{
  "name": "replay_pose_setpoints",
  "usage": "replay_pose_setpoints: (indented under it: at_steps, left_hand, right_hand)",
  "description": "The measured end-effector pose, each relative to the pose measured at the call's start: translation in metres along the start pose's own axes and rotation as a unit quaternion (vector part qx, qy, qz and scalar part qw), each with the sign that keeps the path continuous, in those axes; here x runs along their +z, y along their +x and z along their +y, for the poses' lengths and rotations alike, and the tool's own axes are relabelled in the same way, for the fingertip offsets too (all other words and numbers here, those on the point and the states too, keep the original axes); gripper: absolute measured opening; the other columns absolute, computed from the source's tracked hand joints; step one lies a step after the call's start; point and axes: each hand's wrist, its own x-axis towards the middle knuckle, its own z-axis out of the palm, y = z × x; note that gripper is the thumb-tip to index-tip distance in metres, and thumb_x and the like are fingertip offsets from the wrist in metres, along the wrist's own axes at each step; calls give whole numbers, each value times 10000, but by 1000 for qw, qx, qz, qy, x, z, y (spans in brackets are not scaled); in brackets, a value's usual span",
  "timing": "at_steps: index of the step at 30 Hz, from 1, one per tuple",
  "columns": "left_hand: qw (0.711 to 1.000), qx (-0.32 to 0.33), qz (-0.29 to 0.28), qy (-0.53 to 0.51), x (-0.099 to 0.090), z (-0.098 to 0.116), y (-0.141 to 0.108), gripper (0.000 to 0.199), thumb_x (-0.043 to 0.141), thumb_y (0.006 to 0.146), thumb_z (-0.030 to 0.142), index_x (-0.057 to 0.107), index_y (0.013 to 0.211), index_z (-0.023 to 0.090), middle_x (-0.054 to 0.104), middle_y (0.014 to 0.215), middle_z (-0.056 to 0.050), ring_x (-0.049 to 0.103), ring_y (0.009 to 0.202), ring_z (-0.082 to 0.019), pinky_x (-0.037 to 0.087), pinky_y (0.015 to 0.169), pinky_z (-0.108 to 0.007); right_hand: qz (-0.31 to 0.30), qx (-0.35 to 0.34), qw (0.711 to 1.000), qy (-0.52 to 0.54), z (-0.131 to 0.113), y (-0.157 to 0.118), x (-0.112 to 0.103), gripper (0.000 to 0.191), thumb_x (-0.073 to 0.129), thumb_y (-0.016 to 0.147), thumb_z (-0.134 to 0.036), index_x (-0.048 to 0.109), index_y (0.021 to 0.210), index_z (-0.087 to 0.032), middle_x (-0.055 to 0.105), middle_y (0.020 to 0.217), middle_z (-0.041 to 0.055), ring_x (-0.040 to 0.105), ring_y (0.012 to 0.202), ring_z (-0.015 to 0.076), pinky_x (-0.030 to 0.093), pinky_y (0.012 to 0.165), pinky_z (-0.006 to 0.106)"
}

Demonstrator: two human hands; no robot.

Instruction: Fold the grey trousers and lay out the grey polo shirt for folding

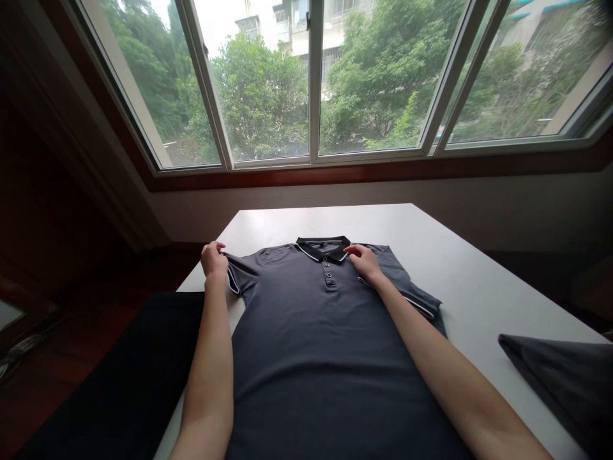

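A dark grey polo shirt (316,345) lies face up on a white table (479,287), its black collar with white trim toward the window. My left hand (213,259) pinches the shirt at the left shoulder, by the short sleeve. My right hand (364,260) rests with fingers down on the right shoulder, just beside the collar. The right sleeve spreads out flat past my forearm.
Another dark grey garment (565,377) lies at the table's right front edge. A black cloth (119,383) hangs off the left side. A wide window (311,83) runs behind the table, a wall below it. A dark wooden floor lies to the left.
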Motion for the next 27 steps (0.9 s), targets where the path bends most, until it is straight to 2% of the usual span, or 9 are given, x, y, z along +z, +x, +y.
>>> replay_pose_setpoints:
  at_steps: [3, 6, 9, 12, 15, 17, 19, 23, 27]
  left_hand:
    - [1000, -2, 19, -1, -1, 2, -2, 355, 414, 718, -35, 638, 862, 200, 608, 929, -45, 618, 883, -193, 489, 834, -280]
    - [1000, -2, 12, 11, -2, 4, -3, 396, 385, 704, -53, 638, 867, 204, 612, 1001, -49, 613, 981, -202, 474, 892, -286]
    - [1000, 19, -21, 8, -1, 14, -2, 380, 403, 727, -44, 643, 881, 208, 635, 1009, -51, 618, 997, -205, 475, 900, -293]
    - [995, 65, -71, -2, 6, 36, -3, 295, 453, 788, 22, 647, 939, 186, 663, 1015, -72, 623, 998, -207, 472, 907, -296]
    - [981, 114, -156, 9, 26, 67, -18, 287, 471, 863, 125, 602, 1117, 139, 657, 1116, -120, 611, 1057, -225, 459, 940, -320]
    - [967, 144, -210, 24, 47, 86, -38, 338, 495, 899, 220, 559, 1215, 121, 629, 1207, -150, 580, 1134, -250, 439, 985, -357]
    - [957, 162, -240, 30, 70, 98, -62, 392, 528, 904, 295, 548, 1257, 125, 585, 1304, -163, 525, 1228, -274, 386, 1055, -405]
    - [946, 176, -263, 70, 101, 102, -96, 452, 417, 955, 328, 488, 1362, 146, 393, 1510, -163, 309, 1414, -306, 175, 1168, -529]
    - [941, 187, -269, 90, 107, 96, -98, 498, 350, 968, 375, 456, 1407, 164, 355, 1540, -134, 269, 1436, -298, 165, 1178, -515]
  right_hand:
    - [-3, 2, 1000, -5, -2, -1, -1, 290, 483, 719, -160, 701, 907, -183, 719, 928, 53, 654, 871, 189, 493, 814, 307]
    - [-3, 6, 1000, -8, -5, -2, -2, 285, 485, 722, -158, 699, 908, -186, 720, 934, 50, 656, 880, 184, 495, 815, 300]
    - [-4, 9, 1000, -10, -7, -3, -2, 290, 485, 719, -159, 702, 911, -182, 721, 935, 55, 658, 880, 188, 497, 817, 303]
    - [-3, 6, 1000, -12, -7, -3, -2, 296, 486, 718, -161, 707, 912, -180, 723, 936, 59, 657, 877, 195, 497, 825, 313]
    - [-4, -2, 1000, -16, -6, -3, -1, 293, 489, 722, -158, 708, 916, -179, 722, 946, 59, 655, 885, 196, 493, 833, 312]
    - [-6, -4, 1000, -20, -5, -2, -1, 288, 491, 728, -153, 706, 918, -176, 721, 946, 60, 654, 890, 195, 491, 835, 309]
    - [-7, -2, 1000, -23, -5, -3, -1, 285, 490, 734, -147, 704, 919, -176, 720, 948, 58, 654, 894, 191, 490, 840, 304]
    - [-11, 2, 999, -33, -10, -5, -2, 290, 486, 742, -136, 700, 932, -179, 720, 960, 59, 655, 896, 187, 489, 841, 293]
    - [-48, -25, 992, -118, -23, -5, -18, 293, 517, 721, -124, 702, 942, -175, 708, 992, 75, 638, 922, 205, 477, 829, 294]
